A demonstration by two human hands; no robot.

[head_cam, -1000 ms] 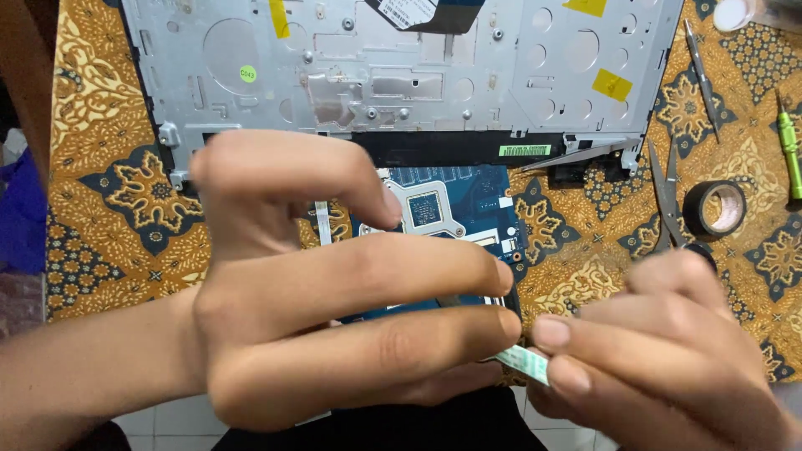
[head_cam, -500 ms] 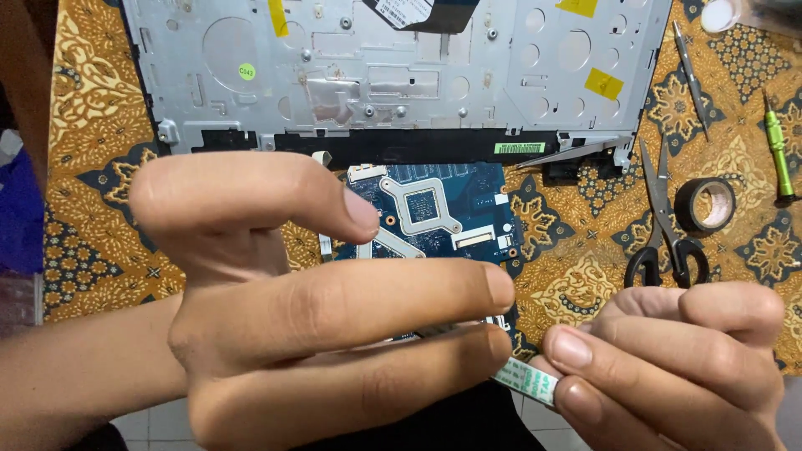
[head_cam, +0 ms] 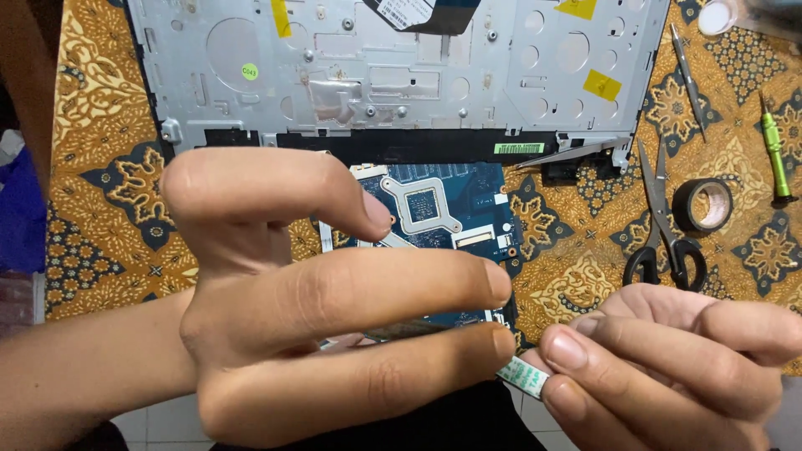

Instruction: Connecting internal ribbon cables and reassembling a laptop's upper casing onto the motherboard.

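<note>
— Both hands were close to the camera: the left hand point(head_cam: 334, 326) had its fingers stretched out flat towards three o'clock, and the right hand point(head_cam: 677, 367) was curled at about four o'clock. What did they have?

— Between them, a flat ribbon cable point(head_cam: 525, 377). The right hand's fingertips pinched its pale end, and the lowest left finger touched it from the other side. Whether the left hand truly gripped it, I could not tell; most of the cable was hidden behind those fingers.

— And the big things?

— At twelve o'clock lay the grey laptop chassis point(head_cam: 393, 75), inner side up. Below it, near the middle, sat the blue board point(head_cam: 443, 213), out of the chassis and lying on the patterned cloth point(head_cam: 92, 167).

— So how far along was it?

— I'd judge midway. The shell was opened and the board was free, but the cable was still in the fingers and joined to nothing visible.

— Tools?

— All idle at two to three o'clock: scissors point(head_cam: 664, 225), tape roll point(head_cam: 703, 205), tweezers point(head_cam: 687, 71), green screwdriver point(head_cam: 775, 150).
</note>
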